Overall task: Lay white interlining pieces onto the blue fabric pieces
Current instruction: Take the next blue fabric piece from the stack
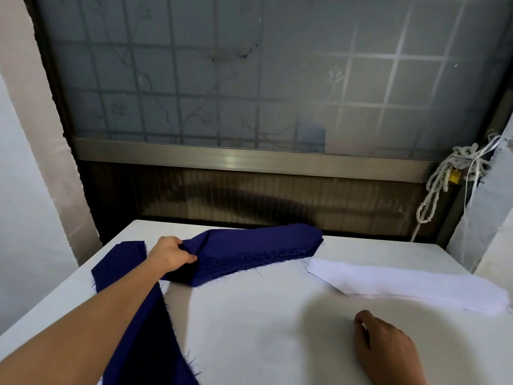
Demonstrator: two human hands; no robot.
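The left hand grips the near end of the blue fabric stack; the right hand rests loosely curled on the counter, holding nothing. The white interlining pieces lie beyond it, just right of the stack.

Soft, muted daylight comes through the frosted window beyond the table's far edge and lights the white table evenly. The metal rail under the glass carries a faint sheen. The right hand looks dark and casts a diffuse shadow to its left. Wide-angle distortion bows the walls at both sides, and detail is slightly soft.
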